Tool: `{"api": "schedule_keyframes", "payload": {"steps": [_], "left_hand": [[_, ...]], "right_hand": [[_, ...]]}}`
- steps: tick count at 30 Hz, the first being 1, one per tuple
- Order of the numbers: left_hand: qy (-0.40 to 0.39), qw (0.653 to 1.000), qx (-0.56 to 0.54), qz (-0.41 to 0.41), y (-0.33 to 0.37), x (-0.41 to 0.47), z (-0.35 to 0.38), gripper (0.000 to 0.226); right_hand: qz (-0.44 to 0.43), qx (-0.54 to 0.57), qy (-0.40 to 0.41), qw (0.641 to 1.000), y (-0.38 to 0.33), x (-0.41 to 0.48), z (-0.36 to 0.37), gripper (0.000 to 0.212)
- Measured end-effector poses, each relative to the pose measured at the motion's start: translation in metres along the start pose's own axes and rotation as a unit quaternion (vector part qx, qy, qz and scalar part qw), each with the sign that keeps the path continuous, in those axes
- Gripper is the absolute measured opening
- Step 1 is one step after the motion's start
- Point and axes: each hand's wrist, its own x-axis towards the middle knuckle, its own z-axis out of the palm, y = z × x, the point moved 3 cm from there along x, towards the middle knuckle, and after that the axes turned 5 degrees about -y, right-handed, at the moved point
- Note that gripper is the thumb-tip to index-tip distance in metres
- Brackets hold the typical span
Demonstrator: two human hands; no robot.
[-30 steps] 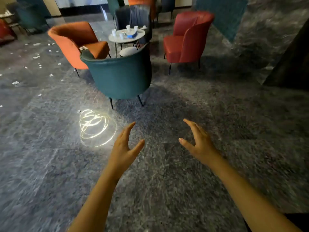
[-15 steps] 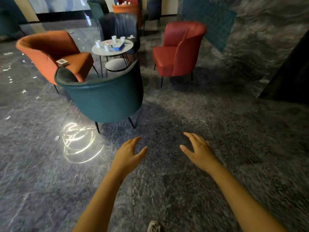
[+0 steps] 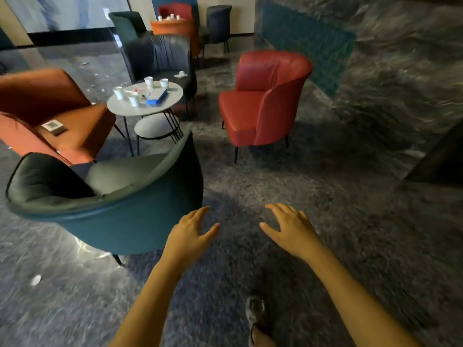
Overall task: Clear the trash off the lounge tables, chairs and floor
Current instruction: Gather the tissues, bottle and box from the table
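Paper cups ahead of my loose, empty left hand and right hand have come closer, soon reachable.

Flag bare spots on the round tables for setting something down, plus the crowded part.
Free: near rim of the upper table, in front of the nearest cup and blue box; all of the lower table that shows. Crowded: middle to far rim, among the other cups.
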Motion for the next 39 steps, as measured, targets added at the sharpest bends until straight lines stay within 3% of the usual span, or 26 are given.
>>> {"api": "schedule_keyframes", "payload": {"steps": [8,15,25,32,39], "left_hand": [[0.061,0.998,-0.019,-0.025,0.005,0.233,-0.093,0.06],[0.111,0.991,-0.039,-0.07,-0.048,0.419,-0.143,0.059],[0.139,0.984,-0.076,-0.083,-0.098,0.703,-0.227,0.056],[0.178,0.971,-0.085,-0.132,-0.135,0.861,-0.26,0.056],[0.222,0.938,-0.106,-0.243,-0.18,0.963,-0.294,0.058]], "right_hand": [[-0.064,-0.002,0.027,0.998,0.016,0.265,-0.115,0.057],[-0.125,0.003,0.015,0.992,0.003,0.477,-0.148,0.055],[-0.131,-0.021,-0.001,0.991,0.004,0.772,-0.222,0.054],[-0.193,-0.01,-0.003,0.981,-0.004,0.964,-0.247,0.053],[-0.297,-0.027,-0.085,0.951,-0.053,1.136,-0.257,0.054]]}}
